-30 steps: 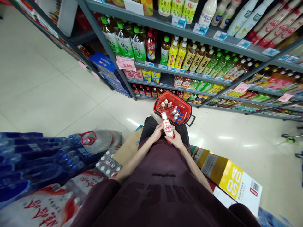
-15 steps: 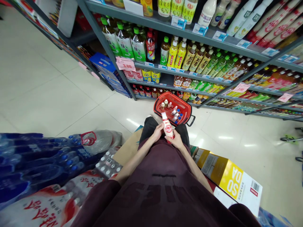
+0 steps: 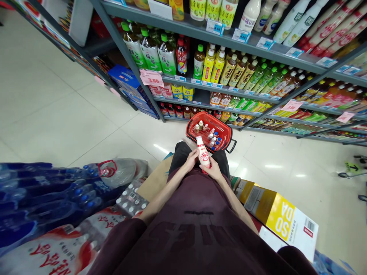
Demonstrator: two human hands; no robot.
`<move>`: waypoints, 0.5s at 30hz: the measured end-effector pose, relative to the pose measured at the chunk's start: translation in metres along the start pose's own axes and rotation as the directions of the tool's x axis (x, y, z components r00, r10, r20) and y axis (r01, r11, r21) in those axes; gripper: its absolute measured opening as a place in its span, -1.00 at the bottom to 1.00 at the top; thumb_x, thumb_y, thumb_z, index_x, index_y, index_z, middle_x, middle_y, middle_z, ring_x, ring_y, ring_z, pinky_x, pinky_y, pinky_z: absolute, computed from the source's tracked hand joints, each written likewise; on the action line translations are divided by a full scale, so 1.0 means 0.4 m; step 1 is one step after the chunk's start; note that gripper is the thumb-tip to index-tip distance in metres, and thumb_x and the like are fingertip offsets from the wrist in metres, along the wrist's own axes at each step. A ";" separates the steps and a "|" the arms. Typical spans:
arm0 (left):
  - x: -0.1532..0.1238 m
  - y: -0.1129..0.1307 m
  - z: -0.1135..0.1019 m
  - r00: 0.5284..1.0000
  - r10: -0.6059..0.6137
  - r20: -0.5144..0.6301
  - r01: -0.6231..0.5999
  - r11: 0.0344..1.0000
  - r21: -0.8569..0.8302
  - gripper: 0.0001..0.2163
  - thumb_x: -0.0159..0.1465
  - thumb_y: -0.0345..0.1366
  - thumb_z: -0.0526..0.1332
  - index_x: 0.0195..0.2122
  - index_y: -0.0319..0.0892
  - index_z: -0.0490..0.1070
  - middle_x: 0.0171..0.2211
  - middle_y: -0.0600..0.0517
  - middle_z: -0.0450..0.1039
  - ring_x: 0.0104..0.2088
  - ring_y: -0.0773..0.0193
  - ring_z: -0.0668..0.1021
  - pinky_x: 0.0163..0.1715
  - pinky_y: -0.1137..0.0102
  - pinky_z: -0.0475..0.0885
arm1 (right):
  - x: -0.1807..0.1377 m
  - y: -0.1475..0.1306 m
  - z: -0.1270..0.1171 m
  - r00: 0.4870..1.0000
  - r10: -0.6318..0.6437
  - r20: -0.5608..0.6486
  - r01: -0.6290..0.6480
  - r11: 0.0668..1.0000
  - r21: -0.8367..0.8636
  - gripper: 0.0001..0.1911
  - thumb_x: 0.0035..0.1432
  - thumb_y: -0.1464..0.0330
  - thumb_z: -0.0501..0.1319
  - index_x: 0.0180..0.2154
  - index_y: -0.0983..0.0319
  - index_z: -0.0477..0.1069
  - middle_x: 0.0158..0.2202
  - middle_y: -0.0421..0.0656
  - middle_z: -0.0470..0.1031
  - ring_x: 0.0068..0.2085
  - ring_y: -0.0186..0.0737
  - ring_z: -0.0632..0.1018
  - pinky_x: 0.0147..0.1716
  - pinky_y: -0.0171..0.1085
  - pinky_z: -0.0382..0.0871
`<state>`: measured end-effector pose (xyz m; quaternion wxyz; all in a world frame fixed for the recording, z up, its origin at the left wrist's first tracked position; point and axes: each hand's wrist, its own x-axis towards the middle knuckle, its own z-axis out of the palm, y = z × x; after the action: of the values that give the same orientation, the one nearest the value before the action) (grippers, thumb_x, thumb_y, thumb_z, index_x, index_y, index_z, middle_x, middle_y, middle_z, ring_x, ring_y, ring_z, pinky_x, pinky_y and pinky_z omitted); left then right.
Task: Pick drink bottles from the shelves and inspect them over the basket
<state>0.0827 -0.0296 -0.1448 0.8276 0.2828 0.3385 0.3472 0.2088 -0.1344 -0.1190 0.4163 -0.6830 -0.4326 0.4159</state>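
I hold a white drink bottle (image 3: 203,152) with a red label in front of my waist, its cap pointing away from me. My left hand (image 3: 191,159) wraps its left side and my right hand (image 3: 213,170) grips it from the lower right. Both hands are closed around it. On the floor just beyond the bottle stands a red shopping basket (image 3: 222,129) with several small bottles inside.
Grey store shelves (image 3: 229,40) full of bottled drinks run across the top and right. Shrink-wrapped packs of water bottles (image 3: 51,198) are stacked at my left. A yellow and white carton (image 3: 283,221) lies at my right. Pale tiled floor (image 3: 57,114) stretches to the left.
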 end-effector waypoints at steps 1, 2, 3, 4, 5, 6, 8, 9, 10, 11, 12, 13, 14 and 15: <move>-0.001 0.003 0.002 1.000 0.008 0.005 -0.008 1.000 0.018 -0.52 0.00 0.04 0.52 -0.17 -0.20 0.61 -0.30 0.01 0.61 -0.31 0.21 0.57 -0.27 0.38 0.46 | 0.000 0.001 0.001 1.000 0.006 -0.005 -0.006 1.000 0.006 -0.45 0.01 0.10 0.44 -0.04 0.27 0.48 -0.18 -0.10 0.63 -0.18 -0.09 0.60 -0.10 -0.14 0.51; -0.003 0.006 0.004 1.000 0.015 0.010 -0.016 0.999 0.040 -0.51 0.02 0.04 0.51 -0.15 -0.20 0.61 -0.28 0.00 0.62 -0.30 0.19 0.57 -0.26 0.37 0.46 | 0.000 0.004 0.002 1.000 0.013 -0.009 -0.013 1.000 0.014 -0.45 0.00 0.10 0.44 -0.04 0.26 0.47 -0.17 -0.09 0.63 -0.17 -0.09 0.60 -0.09 -0.14 0.51; -0.004 0.010 0.005 1.000 0.023 0.015 -0.024 0.998 0.064 -0.52 0.04 0.03 0.50 -0.13 -0.20 0.61 -0.26 -0.02 0.62 -0.28 0.17 0.58 -0.25 0.36 0.46 | 0.001 0.006 0.003 1.000 0.019 -0.013 -0.019 0.999 0.028 -0.45 0.00 0.11 0.44 -0.03 0.26 0.47 -0.16 -0.09 0.63 -0.17 -0.09 0.60 -0.07 -0.13 0.51; -0.005 0.014 0.006 0.999 0.032 0.019 -0.034 0.995 0.089 -0.53 0.06 0.01 0.49 -0.11 -0.21 0.61 -0.24 -0.03 0.63 -0.25 0.16 0.58 -0.24 0.36 0.46 | 0.001 0.009 0.004 1.000 0.024 -0.016 -0.023 0.999 0.047 -0.44 -0.01 0.11 0.45 -0.02 0.26 0.46 -0.14 -0.08 0.63 -0.16 -0.09 0.61 -0.06 -0.13 0.51; -0.006 0.018 0.008 0.999 0.042 0.023 -0.044 0.992 0.116 -0.55 0.08 -0.02 0.49 -0.10 -0.21 0.61 -0.22 -0.04 0.63 -0.23 0.14 0.59 -0.22 0.36 0.46 | 0.001 0.011 0.004 1.000 0.027 -0.014 -0.026 0.997 0.067 -0.43 -0.01 0.11 0.45 -0.02 0.26 0.46 -0.13 -0.08 0.63 -0.15 -0.08 0.61 -0.05 -0.12 0.51; -0.007 0.022 0.009 0.998 0.052 0.027 -0.055 0.988 0.143 -0.57 0.09 -0.05 0.49 -0.11 -0.21 0.61 -0.20 -0.04 0.63 -0.21 0.13 0.59 -0.20 0.36 0.45 | 0.001 0.013 0.005 1.000 0.028 -0.009 -0.027 0.996 0.089 -0.43 -0.01 0.11 0.45 -0.01 0.26 0.46 -0.12 -0.07 0.63 -0.14 -0.08 0.61 -0.05 -0.12 0.51; -0.009 0.031 0.012 0.997 0.068 0.036 -0.074 0.979 0.191 -0.62 0.09 -0.12 0.50 -0.13 -0.22 0.62 -0.20 -0.04 0.64 -0.19 0.12 0.59 -0.16 0.36 0.45 | 0.001 0.013 0.006 1.000 0.029 0.010 -0.030 0.992 0.125 -0.44 0.00 0.11 0.45 -0.02 0.25 0.47 -0.12 -0.07 0.63 -0.14 -0.08 0.62 -0.05 -0.12 0.51; -0.011 0.034 0.014 0.996 0.073 0.042 -0.081 0.974 0.211 -0.64 0.08 -0.14 0.50 -0.14 -0.22 0.62 -0.21 -0.04 0.64 -0.19 0.12 0.58 -0.16 0.35 0.44 | 0.001 0.012 0.007 0.999 0.028 0.019 -0.031 0.990 0.141 -0.45 0.01 0.10 0.45 -0.03 0.25 0.48 -0.13 -0.07 0.63 -0.14 -0.07 0.62 -0.06 -0.12 0.51; -0.012 0.037 0.017 0.996 0.077 0.050 -0.086 0.970 0.229 -0.65 0.08 -0.16 0.50 -0.15 -0.23 0.62 -0.22 -0.04 0.64 -0.20 0.12 0.58 -0.17 0.35 0.44 | 0.001 0.010 0.007 0.999 0.030 0.022 -0.033 0.987 0.155 -0.47 0.01 0.10 0.44 -0.05 0.25 0.48 -0.14 -0.07 0.63 -0.15 -0.07 0.62 -0.07 -0.13 0.51; -0.014 0.039 0.020 0.995 0.078 0.058 -0.090 0.966 0.243 -0.65 0.08 -0.17 0.50 -0.15 -0.23 0.63 -0.23 -0.04 0.64 -0.21 0.12 0.58 -0.18 0.35 0.44 | 0.002 0.008 0.008 0.999 0.035 0.018 -0.037 0.985 0.166 -0.49 0.02 0.10 0.44 -0.06 0.25 0.49 -0.15 -0.07 0.63 -0.16 -0.07 0.62 -0.08 -0.13 0.51; -0.016 0.041 0.023 0.995 0.080 0.065 -0.094 0.962 0.256 -0.65 0.08 -0.17 0.50 -0.15 -0.23 0.63 -0.23 -0.04 0.64 -0.22 0.12 0.58 -0.18 0.36 0.44 | 0.002 0.006 0.009 0.999 0.042 0.006 -0.043 0.984 0.174 -0.50 0.02 0.10 0.43 -0.08 0.26 0.49 -0.16 -0.08 0.63 -0.17 -0.08 0.61 -0.09 -0.14 0.51; -0.018 0.041 0.027 0.994 0.081 0.071 -0.097 0.959 0.265 -0.65 0.09 -0.16 0.50 -0.15 -0.23 0.63 -0.23 -0.04 0.64 -0.21 0.12 0.58 -0.18 0.36 0.44 | 0.002 0.004 0.009 0.999 0.050 -0.009 -0.048 0.983 0.178 -0.51 0.03 0.09 0.42 -0.09 0.26 0.49 -0.18 -0.08 0.63 -0.19 -0.09 0.61 -0.11 -0.15 0.51; -0.020 0.042 0.030 0.994 0.082 0.078 -0.100 0.957 0.271 -0.65 0.10 -0.15 0.49 -0.14 -0.23 0.62 -0.22 -0.04 0.64 -0.21 0.12 0.58 -0.17 0.36 0.45 | 0.002 0.003 0.009 0.998 0.058 -0.026 -0.052 0.982 0.179 -0.51 0.03 0.09 0.42 -0.11 0.26 0.49 -0.19 -0.08 0.63 -0.20 -0.10 0.61 -0.13 -0.16 0.51; -0.022 0.042 0.034 0.993 0.081 0.085 -0.102 0.956 0.275 -0.65 0.12 -0.13 0.48 -0.13 -0.22 0.62 -0.21 -0.05 0.64 -0.19 0.11 0.59 -0.16 0.35 0.45 | 0.001 0.003 0.009 0.997 0.062 -0.038 -0.054 0.983 0.173 -0.52 0.04 0.08 0.42 -0.12 0.26 0.48 -0.20 -0.08 0.62 -0.22 -0.11 0.60 -0.15 -0.18 0.50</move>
<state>0.0819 -0.0296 -0.1215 0.7744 0.4241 0.3403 0.3235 0.2060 -0.1334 -0.1212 0.4707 -0.6656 -0.3658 0.4489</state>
